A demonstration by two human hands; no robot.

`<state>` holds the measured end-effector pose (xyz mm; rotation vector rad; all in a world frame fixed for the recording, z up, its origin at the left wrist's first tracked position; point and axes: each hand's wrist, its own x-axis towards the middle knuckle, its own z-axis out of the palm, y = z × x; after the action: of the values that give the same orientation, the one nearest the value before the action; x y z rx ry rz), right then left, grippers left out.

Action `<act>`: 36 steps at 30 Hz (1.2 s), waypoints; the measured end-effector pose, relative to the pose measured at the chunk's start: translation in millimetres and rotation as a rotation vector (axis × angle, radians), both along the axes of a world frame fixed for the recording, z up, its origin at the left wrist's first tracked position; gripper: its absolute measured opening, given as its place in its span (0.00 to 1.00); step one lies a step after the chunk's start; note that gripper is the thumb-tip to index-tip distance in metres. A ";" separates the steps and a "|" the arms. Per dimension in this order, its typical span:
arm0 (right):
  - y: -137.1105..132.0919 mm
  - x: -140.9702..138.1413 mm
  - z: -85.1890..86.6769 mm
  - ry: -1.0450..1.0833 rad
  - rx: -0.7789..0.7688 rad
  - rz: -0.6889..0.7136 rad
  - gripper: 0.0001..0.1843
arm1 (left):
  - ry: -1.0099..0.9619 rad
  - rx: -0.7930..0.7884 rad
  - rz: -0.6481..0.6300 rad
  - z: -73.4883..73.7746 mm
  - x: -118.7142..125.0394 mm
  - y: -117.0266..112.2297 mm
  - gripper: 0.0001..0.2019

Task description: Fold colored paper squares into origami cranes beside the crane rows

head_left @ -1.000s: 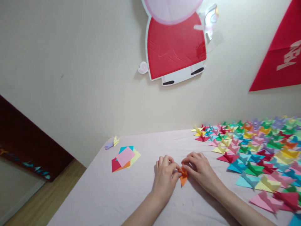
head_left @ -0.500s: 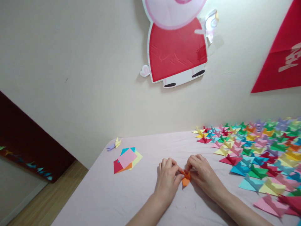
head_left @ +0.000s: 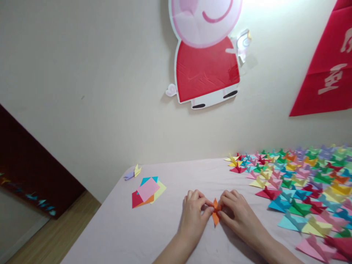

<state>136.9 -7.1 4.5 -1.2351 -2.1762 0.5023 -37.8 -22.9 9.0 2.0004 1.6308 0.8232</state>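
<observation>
An orange folded paper crane point(head_left: 215, 217) is pinched between my two hands, low over the pale tablecloth. My left hand point(head_left: 194, 211) grips its left side between thumb and forefinger. On the other side, my right hand point(head_left: 237, 209) closes thumb and fingers on the paper. One orange point sticks up away from me and another points toward me; the middle is partly covered by fingertips. To the left lies a small fan of square paper sheets point(head_left: 148, 190) in pink, blue, red, orange and yellow.
Rows of colourful folded paper cranes point(head_left: 299, 209) cover the table's right side. Two folded pieces, one yellow point(head_left: 137, 171) and one purple point(head_left: 129, 176), sit at the far left corner. The wall point(head_left: 123, 91) rises behind the table point(head_left: 110, 227), with a pig cutout point(head_left: 207, 71) on it.
The orange crane has turned and spread, with points now showing both away from and toward me. My right hand's fingers have shifted onto its side. The camera view has tilted up slightly.
</observation>
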 end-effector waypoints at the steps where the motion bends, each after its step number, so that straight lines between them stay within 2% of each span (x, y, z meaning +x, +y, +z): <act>1: 0.5 -0.1 -0.4 -0.006 0.004 0.007 0.08 | -0.009 -0.001 0.000 0.7 -0.2 -0.1 0.05; 5: 0.3 1.2 0.1 -0.059 0.048 0.020 0.08 | -0.064 -0.004 0.002 3.0 -1.1 -0.9 0.05; 10: -5.4 -3.2 1.3 -0.202 0.187 0.039 0.07 | -0.096 -0.002 -0.007 2.3 -1.2 -0.5 0.07; 15: -9.6 -11.5 -2.7 -0.308 0.267 -0.001 0.08 | -0.130 0.029 -0.026 2.7 -0.4 -0.6 0.08; 18: -5.6 -6.0 -0.8 -0.356 0.285 -0.054 0.07 | -0.170 0.039 -0.022 2.6 -0.4 -1.9 0.11; 22: 15.7 26.3 12.8 -0.425 0.301 -0.150 0.10 | -0.178 0.059 -0.030 -1.0 -1.7 -2.5 0.12; 25: 40.3 59.1 28.6 -0.480 0.343 -0.259 0.16 | -0.181 0.079 -0.025 -5.5 -3.1 -1.2 0.12; 28: 63.9 80.5 41.6 -0.580 0.376 -0.381 0.17 | -0.175 0.083 -0.013 -9.4 -4.1 0.5 0.12; 32: 85.3 82.1 47.0 -0.724 0.357 -0.451 0.18 | -0.161 0.083 -0.006 -10.9 -3.9 1.2 0.12; 36: 93.5 73.6 41.6 -0.820 0.333 -0.474 0.17 | -0.152 0.078 -0.003 -9.2 -3.4 0.5 0.12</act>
<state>210.5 86.4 46.1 -1.8842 -2.2966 -0.6490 -41.2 -22.4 -0.2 1.9397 1.5317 1.0256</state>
